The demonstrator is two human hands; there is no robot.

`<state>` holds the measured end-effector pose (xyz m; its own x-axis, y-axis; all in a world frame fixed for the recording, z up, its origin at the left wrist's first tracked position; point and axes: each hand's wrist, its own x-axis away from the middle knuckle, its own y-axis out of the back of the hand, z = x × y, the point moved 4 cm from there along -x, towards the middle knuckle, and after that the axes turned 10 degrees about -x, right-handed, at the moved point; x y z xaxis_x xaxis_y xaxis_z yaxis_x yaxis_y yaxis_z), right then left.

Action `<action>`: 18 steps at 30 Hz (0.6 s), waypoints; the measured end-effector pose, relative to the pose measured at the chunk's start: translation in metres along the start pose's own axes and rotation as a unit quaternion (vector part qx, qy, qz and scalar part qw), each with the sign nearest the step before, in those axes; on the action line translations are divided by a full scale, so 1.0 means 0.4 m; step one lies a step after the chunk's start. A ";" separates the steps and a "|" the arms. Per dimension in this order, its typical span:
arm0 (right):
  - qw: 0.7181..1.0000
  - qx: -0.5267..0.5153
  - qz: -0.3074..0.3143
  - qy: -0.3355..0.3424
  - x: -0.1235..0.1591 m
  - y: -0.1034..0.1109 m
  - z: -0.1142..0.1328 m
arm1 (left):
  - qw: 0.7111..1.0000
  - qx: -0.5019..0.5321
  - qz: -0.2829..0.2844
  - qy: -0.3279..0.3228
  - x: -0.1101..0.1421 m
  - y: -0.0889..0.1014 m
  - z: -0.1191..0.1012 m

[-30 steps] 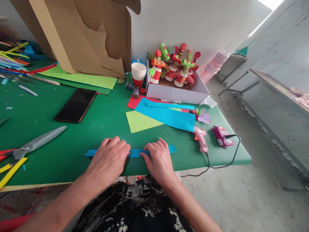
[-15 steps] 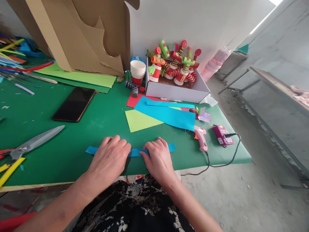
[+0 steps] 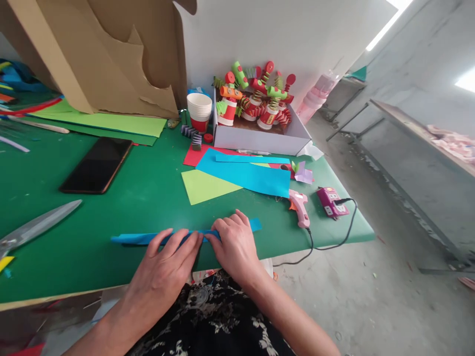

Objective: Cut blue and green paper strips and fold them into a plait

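A blue paper strip (image 3: 139,239) lies lengthwise along the near part of the green table, its left stretch showing a raised fold. My left hand (image 3: 170,257) is closed on the strip's middle, fingers bent over its edge. Close beside it, my right hand (image 3: 233,242) grips the strip farther right, thumb and fingers pressed together. The strip's flat right end (image 3: 256,225) sticks out past the right hand. Both thumbs nearly meet; the paper beneath the fingers is hidden.
Beyond the hands lie blue paper (image 3: 245,175), light green paper (image 3: 208,187) and a pink glue gun (image 3: 300,207) with its cord. Scissors (image 3: 40,225) and a phone (image 3: 97,165) are at left. A white box (image 3: 260,140) of paper figures and stacked cups (image 3: 199,111) stand behind.
My left hand's fingers have spread a little along the strip. More of the strip's left part shows now, with a raised fold. The view has shifted slightly.
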<state>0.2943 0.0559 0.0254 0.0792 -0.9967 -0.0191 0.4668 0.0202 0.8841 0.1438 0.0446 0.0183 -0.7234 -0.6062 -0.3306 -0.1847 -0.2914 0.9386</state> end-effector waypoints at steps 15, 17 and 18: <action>0.994 -0.010 -0.088 -0.069 0.075 0.066 -0.131 | 0.997 0.055 0.005 0.056 0.035 -0.037 -0.011; 0.991 -0.052 -0.103 -0.075 0.087 0.078 -0.157 | 0.997 0.053 -0.002 0.055 0.035 -0.036 -0.010; 0.989 -0.071 -0.109 -0.071 0.093 0.082 -0.166 | 0.997 0.050 -0.004 0.054 0.035 -0.035 -0.009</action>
<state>0.3711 0.0246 0.0226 -0.1580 -0.9792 -0.1276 0.5795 -0.1966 0.7909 0.1387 0.0373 0.0001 -0.6471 -0.6815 -0.3417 -0.2592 -0.2248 0.9393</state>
